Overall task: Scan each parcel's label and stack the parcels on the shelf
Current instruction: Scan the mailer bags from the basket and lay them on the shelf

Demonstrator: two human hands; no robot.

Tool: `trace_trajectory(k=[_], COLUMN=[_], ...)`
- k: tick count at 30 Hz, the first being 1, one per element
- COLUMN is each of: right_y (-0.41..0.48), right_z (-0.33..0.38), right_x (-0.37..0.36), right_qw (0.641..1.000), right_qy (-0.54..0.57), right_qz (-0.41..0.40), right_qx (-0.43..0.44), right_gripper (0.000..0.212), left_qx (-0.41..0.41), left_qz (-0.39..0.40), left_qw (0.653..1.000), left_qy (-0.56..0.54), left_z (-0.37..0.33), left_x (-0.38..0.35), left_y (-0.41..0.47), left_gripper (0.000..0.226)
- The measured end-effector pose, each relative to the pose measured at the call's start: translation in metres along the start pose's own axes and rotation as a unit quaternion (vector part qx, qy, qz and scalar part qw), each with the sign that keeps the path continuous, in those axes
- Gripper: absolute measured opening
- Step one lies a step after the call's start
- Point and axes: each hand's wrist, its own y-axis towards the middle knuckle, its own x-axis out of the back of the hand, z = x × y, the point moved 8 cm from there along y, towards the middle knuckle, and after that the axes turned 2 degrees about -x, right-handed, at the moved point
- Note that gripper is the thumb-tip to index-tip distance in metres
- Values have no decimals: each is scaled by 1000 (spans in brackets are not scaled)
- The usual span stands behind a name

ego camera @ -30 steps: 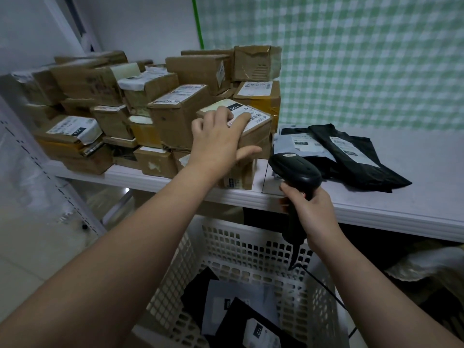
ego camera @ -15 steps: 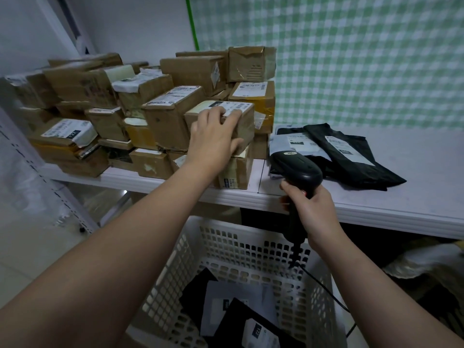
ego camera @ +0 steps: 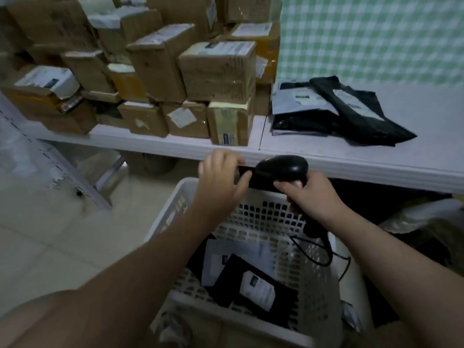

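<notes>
Withdrawn from the cardboard box (ego camera: 218,71) it was pressing on the shelf (ego camera: 351,156), the left hand (ego camera: 218,179) is now held below the shelf edge, over the white basket (ego camera: 173,209), fingers loosely bent and empty (blur hides finer detail). The scanner (ego camera: 281,167) is gripped by its handle in the right hand (ego camera: 311,197), just beside the left. The step in hand is judged to be fetching the next parcel. A black bag (ego camera: 253,287) lies label-up in the basket; it would need to be lifted by the left hand, its label presented to the scanner, then laid with the bags (ego camera: 364,121) already shelved.
</notes>
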Motion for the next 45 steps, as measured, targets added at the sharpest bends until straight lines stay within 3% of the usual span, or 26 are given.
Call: trace_trajectory(k=[4, 8, 12, 14, 19, 23, 26, 28, 33, 35, 39, 43, 45], right_y=[-7, -3, 5, 9, 15, 16, 16, 16, 12, 8, -1, -15, -21], right_z=[-61, -110, -158, -187, -245, -271, -277, -277, -263, -248, -204, -139, -96], right_x=[-27, -52, -78, -91, -95, -94, -95, -95, -91, -88, -76, -60, -55], right_qw=[994, 982, 979, 974, 963, 951, 950, 950, 959, 965, 976, 988, 993], right_qy=[-66, -119, -117, -109, -76, -41, -47, -53, -45, -33, -39, -33, -25], right_qz=[41, 76, 43, 45, -4, -39, -34, -34, -36, -37, -27, -25, -19], right_qx=[-82, -128, -161, -191, -260, -303, -307, -305, -279, -257, -212, -148, -111], right_gripper=[20, 16, 20, 20, 25, 30, 30, 28, 24, 24, 27, 22, 23], left_qx=[43, 118, 105, 70, 4, -62, -83, -102, -9, 9, 46, 72, 62], left_qz=[200, 452, 580, 615, 634, 685, 670, 686, 761, 750, 655, 596, 541], left_qw=[979, 884, 807, 785, 773, 722, 723, 703, 648, 662, 754, 799, 837], left_qy=[-9, 10, 25, 22, -20, 78, 143, 160, 42, 9, -18, -37, -51], left_z=[44, 94, 98, 90, 83, 84, 81, 81, 71, 63, 53, 43, 33], left_x=[-92, -167, -231, -263, -328, -361, -364, -362, -329, -309, -253, -190, -153], left_y=[-100, -176, -216, -230, -254, -281, -278, -279, -273, -259, -205, -149, -121], left_gripper=[25, 38, 56, 57, 60, 79, 63, 46, 40, 39, 27, 12, 18])
